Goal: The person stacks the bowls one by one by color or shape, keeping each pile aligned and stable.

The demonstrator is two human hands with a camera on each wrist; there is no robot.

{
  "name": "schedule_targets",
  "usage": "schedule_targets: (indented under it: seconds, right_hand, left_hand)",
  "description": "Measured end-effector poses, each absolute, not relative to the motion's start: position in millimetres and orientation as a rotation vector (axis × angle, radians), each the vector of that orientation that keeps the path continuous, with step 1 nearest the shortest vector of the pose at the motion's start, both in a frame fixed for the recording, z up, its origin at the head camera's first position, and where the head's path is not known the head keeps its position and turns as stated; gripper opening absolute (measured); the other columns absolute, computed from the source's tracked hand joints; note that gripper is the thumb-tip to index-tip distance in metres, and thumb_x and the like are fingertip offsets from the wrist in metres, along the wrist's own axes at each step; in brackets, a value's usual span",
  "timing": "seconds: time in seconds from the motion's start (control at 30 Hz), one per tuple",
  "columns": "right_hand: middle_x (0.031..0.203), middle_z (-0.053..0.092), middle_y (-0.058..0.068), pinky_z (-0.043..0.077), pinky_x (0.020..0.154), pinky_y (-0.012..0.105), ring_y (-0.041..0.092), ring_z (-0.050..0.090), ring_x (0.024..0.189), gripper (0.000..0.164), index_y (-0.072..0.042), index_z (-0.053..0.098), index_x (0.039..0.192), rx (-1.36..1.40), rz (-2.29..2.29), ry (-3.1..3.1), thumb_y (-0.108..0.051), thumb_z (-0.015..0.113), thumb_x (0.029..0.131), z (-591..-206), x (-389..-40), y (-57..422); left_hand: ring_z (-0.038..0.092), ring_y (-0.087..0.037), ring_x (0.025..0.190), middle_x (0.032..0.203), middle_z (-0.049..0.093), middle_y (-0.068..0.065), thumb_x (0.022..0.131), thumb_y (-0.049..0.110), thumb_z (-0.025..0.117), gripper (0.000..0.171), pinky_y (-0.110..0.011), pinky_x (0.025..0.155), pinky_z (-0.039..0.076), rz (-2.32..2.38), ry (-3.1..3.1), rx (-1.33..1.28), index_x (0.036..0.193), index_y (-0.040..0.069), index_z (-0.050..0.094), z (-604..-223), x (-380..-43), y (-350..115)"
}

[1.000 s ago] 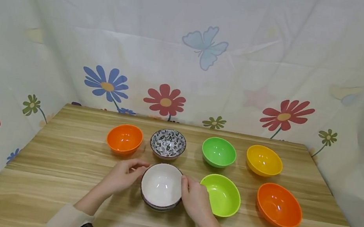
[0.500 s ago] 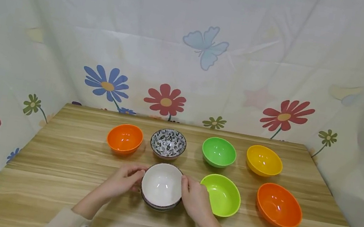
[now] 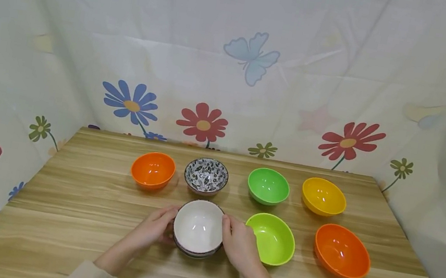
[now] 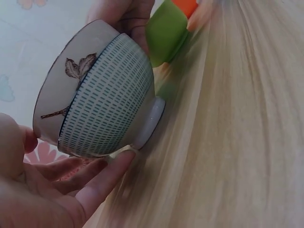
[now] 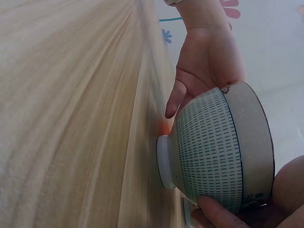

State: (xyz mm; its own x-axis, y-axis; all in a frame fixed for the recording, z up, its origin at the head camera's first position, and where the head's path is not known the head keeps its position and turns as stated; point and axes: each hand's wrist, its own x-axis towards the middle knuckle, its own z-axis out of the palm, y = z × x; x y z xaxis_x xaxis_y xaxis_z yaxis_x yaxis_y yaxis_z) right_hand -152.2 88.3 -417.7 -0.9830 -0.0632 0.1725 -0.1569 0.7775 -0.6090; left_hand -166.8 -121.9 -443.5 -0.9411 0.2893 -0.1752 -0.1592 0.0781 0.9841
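Two nested ceramic bowls stand at the front middle of the table. The upper bowl [image 3: 198, 227] is white inside, with a brown leaf sprig outside; the lower bowl [image 4: 111, 95] has teal dashes and a pale foot ring. My left hand [image 3: 152, 231] grips the pair from the left, thumb at the upper rim and fingertips under the lower bowl near its foot. From the right, my right hand [image 3: 240, 245] holds them likewise, its thumb along the rim and fingers [image 5: 221, 213] beneath the dashed wall. The foot ring is right at the tabletop in both wrist views.
Behind the pair is a black-and-white patterned bowl [image 3: 206, 176]. An orange bowl [image 3: 152, 170] lies left of it, green [image 3: 268, 186] and yellow [image 3: 323, 197] bowls to its right. A lime bowl [image 3: 270, 240] sits close by my right hand, another orange bowl [image 3: 342, 251] farther right.
My left hand has closed in on the left side of the bowls, its fingers going from the rim area down under the wall. The right hand and the bowls have stayed in place.
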Motion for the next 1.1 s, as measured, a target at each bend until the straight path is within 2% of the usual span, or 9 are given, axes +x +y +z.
schedule_targets:
  seconds: [0.17,0.33,0.7,1.1]
  right_hand:
    - [0.078,0.065,0.008,0.049,0.058,0.034,0.016,0.053,0.065,0.029,-0.002,0.069,0.097,0.173,0.995,-2.83,-0.019,0.045,0.096,-417.1,-152.0,88.2]
    - [0.077,0.065,0.007,0.048,0.057,0.032,0.016,0.051,0.064,0.029,-0.002,0.069,0.098,0.171,1.002,-2.833,-0.019,0.045,0.096,-417.0,-151.8,88.1]
    - [0.094,0.069,0.012,0.055,0.068,0.039,0.017,0.062,0.076,0.03,-0.001,0.068,0.103,0.177,1.021,-2.822,-0.019,0.045,0.096,-417.0,-150.9,88.8]
    - [0.089,0.069,0.011,0.053,0.065,0.038,0.017,0.059,0.072,0.03,-0.003,0.069,0.102,0.175,1.005,-2.826,-0.02,0.045,0.096,-415.5,-150.5,88.1]
  left_hand:
    - [0.061,-0.02,0.085,0.115,0.056,-0.026,0.099,0.022,0.031,0.046,-0.041,0.066,0.057,1.967,2.026,0.099,0.132,-0.009,0.039,-445.3,-166.2,-119.0]
    - [0.058,-0.022,0.088,0.119,0.051,-0.025,0.099,0.024,0.032,0.047,-0.044,0.066,0.057,1.998,1.958,0.078,0.131,-0.008,0.039,-447.1,-166.2,-118.3]
    - [0.058,-0.023,0.091,0.125,0.049,-0.025,0.099,0.029,0.031,0.049,-0.044,0.066,0.056,1.999,1.911,0.044,0.134,-0.005,0.039,-446.3,-166.3,-117.2]
    - [0.058,-0.024,0.093,0.126,0.049,-0.025,0.099,0.027,0.03,0.048,-0.042,0.066,0.057,2.012,1.912,0.08,0.133,-0.005,0.041,-447.5,-166.5,-117.2]
